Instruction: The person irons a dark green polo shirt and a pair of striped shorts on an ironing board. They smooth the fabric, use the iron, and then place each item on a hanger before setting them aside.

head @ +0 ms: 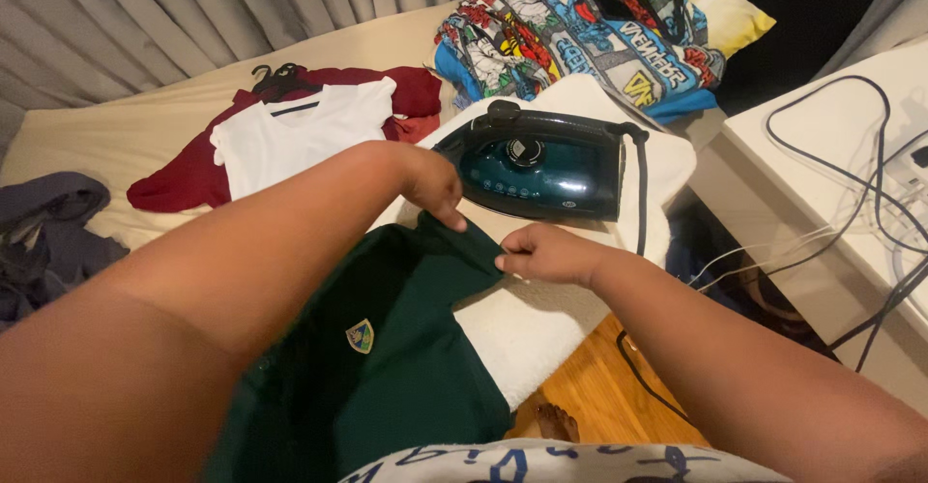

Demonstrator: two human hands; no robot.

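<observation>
A dark green garment (387,367) with a small shield badge (360,336) lies on a white padded ironing surface (541,323). My left hand (432,183) pinches the garment's far edge. My right hand (544,254) pinches the same edge a little to the right. A dark teal steam iron (541,169) rests on its side on the pad just beyond both hands, its black cord (639,193) running down the right side.
A white shirt (300,130) lies over a maroon garment (179,178) on the bed. A colourful printed pillow (590,29) sits at the back. Grey clothes (43,232) lie left. A white table (831,154) with cables stands right, wooden floor (604,391) below.
</observation>
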